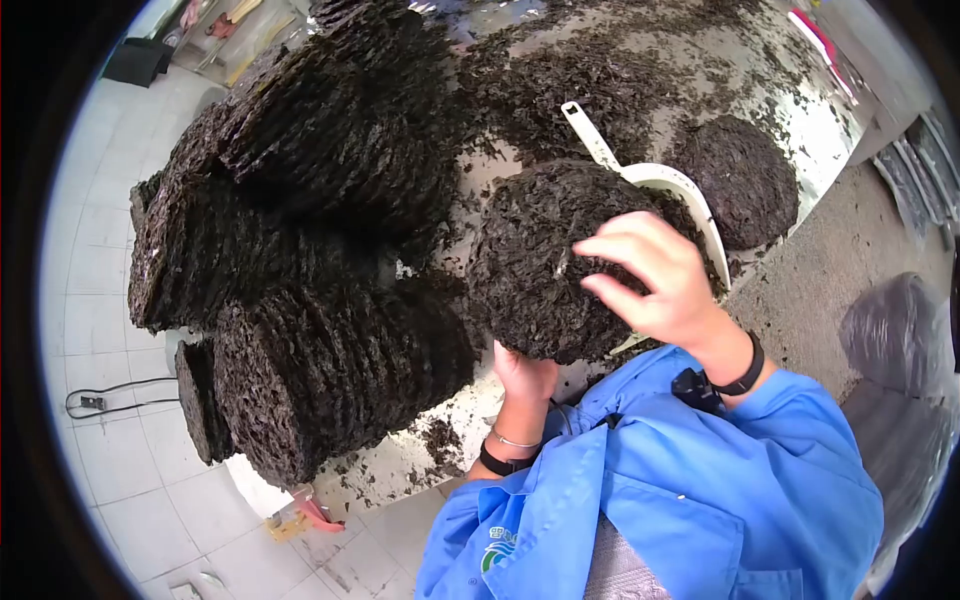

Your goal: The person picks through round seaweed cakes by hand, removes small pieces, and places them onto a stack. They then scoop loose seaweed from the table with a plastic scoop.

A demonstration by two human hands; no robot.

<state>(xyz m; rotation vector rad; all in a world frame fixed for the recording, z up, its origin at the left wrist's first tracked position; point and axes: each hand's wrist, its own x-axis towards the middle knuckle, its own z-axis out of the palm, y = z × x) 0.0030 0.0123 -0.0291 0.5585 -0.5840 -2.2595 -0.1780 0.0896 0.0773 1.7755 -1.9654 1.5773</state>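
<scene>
A round, dark cake of dried seaweed [535, 255] is held up close in front of my body. My left hand [524, 374] supports it from below at its near edge, the fingers hidden under the cake. Over its right part hovers my right hand [655, 275], thumb and forefinger curved with a gap between their tips. A small pale fleck [562, 267] shows on the cake's surface just left of those fingertips. Behind the cake lies a white dustpan [690, 185], its handle pointing away from me and its tray partly covered.
Tall stacks of seaweed cakes [330, 130] fill the table's left side, with another row [330, 370] nearer me. One more cake [740, 180] lies at the right by the table edge. Loose seaweed scraps [570, 90] cover the far tabletop. Plastic-wrapped bundles [895, 335] stand at right.
</scene>
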